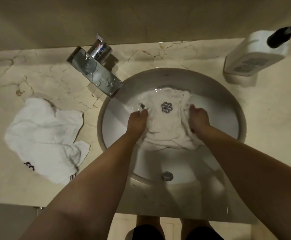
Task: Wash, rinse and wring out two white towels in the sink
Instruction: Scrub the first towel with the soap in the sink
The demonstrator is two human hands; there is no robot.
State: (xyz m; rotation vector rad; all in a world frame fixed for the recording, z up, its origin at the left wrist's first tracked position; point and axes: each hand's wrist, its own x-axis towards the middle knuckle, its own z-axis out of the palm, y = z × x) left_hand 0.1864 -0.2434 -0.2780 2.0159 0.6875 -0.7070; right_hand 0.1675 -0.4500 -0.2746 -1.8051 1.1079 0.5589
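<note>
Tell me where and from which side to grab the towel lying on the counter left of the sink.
Take the towel on the counter by the raised, rumpled corner nearest the sink, coming from the basin side with the left hand. That corner humps off the marble, so fingers can likely pinch it; the rest lies flat.

One towel (pixel 165 123) lies in the sink (pixel 224 94), between both hands, left hand (pixel 137 120) and right hand (pixel 198 118); the second towel (pixel 44 135) lies on the worktop (pixel 271 135) left of the sink, the tap (pixel 96 73) behind-left, a bottle (pixel 250 54) at the far right corner
</note>
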